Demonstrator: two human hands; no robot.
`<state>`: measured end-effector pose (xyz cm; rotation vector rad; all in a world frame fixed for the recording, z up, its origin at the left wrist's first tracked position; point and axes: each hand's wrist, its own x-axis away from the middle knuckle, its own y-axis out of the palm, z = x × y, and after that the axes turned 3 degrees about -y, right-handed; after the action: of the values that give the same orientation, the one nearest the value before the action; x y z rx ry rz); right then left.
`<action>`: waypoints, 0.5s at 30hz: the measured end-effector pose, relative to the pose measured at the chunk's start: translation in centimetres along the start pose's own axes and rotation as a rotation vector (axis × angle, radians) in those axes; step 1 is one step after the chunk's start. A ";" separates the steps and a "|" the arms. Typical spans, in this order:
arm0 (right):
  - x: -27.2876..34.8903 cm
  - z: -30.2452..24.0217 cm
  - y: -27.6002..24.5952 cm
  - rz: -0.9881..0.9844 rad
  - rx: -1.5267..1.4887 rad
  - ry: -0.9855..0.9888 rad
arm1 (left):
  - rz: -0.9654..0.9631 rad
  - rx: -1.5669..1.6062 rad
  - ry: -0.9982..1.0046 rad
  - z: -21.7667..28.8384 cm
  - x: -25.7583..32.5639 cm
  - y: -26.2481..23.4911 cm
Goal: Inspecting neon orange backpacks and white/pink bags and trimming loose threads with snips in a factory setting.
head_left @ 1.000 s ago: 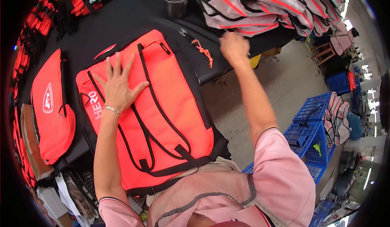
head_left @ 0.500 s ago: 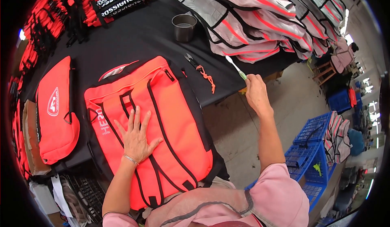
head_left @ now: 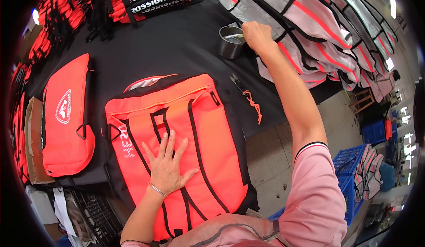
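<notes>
L hand (head_left: 168,169) is lying flat, fingers spread, gripping nothing, pinning the orange fabric bag w/ black straps (head_left: 177,145) to the black table (head_left: 177,48). R hand (head_left: 256,35) is closing round a thin pale tool (head_left: 234,36), dipping it into the small round metal tin (head_left: 230,42).

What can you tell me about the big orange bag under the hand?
The big orange bag lies flat on the black table, near its front edge. It looks like smooth woven fabric, bright orange with black trim along its sides. Black straps run lengthwise across its top, and white lettering sits near its left side. A zipper pull shows at the upper right corner. The left hand rests flat on it, fingers spread. A smaller orange bag lies apart to its left.
</notes>
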<state>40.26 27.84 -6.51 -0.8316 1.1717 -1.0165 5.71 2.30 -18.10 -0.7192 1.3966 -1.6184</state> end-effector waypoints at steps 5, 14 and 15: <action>-1.7 0.0 3.3 -0.108 0.216 -0.233 | -0.011 0.028 0.015 -0.1 -0.5 -0.3; 2.4 0.4 -1.3 -0.129 0.243 -0.219 | 0.015 0.017 0.014 -0.2 0.1 0.0; 2.8 0.4 -1.6 -0.080 0.211 -0.192 | 0.027 0.017 0.013 -0.3 0.1 0.1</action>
<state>40.53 24.70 -5.83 -0.7940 0.8582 -1.0803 5.39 2.33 -18.33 -0.6786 1.3944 -1.6150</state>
